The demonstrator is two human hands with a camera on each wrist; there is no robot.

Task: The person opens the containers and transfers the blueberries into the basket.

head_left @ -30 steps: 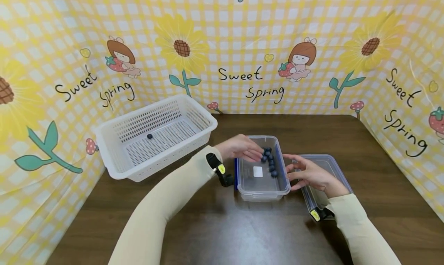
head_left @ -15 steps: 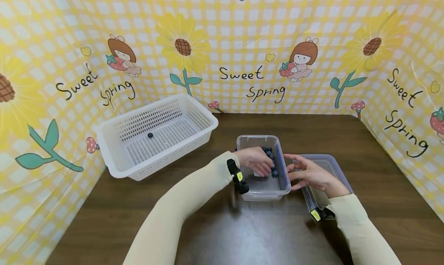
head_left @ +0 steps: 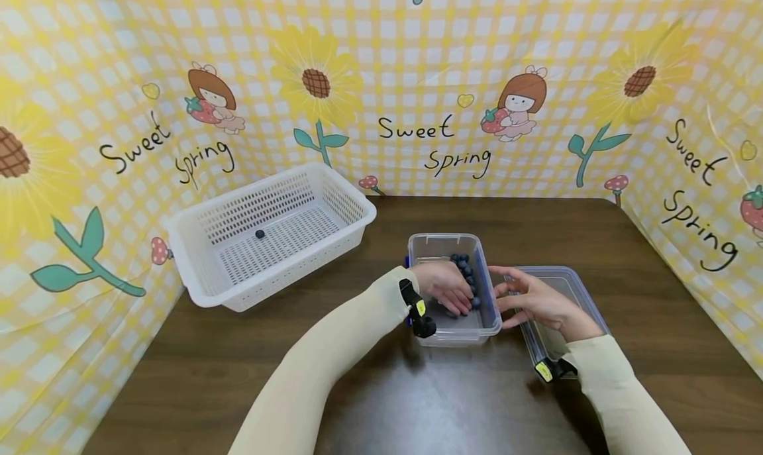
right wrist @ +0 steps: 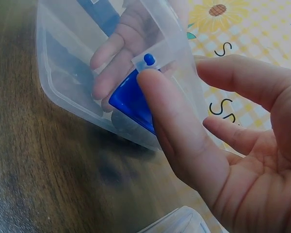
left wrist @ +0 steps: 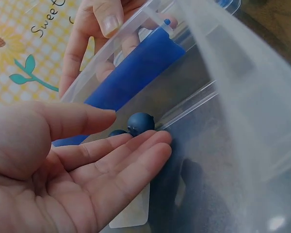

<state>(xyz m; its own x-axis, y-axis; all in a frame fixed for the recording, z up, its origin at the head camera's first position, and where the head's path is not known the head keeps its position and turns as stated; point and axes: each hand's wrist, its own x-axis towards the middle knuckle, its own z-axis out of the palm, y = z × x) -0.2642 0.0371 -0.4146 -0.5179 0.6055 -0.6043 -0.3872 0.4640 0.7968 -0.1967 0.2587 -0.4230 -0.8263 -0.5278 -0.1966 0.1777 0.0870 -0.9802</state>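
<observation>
A clear plastic box with blue side latches stands on the table, several blueberries lying along its right side. My left hand is inside it, fingers extended and held close together. In the left wrist view, a blueberry shows just past those fingertips, a second one partly hidden behind the fingers; whether they touch is unclear. My right hand is at the box's right wall with fingers spread. Its thumb lies by the blue latch in the right wrist view.
A white perforated basket stands at the left, a single dark berry on its floor. Right of the box, a clear lid lies partly beneath my right hand. Patterned cloth surrounds the back and sides of the table.
My left hand has moved right and down into the box, from over its left rim to beside the blueberries. The right hand has stayed at the box's right wall.
</observation>
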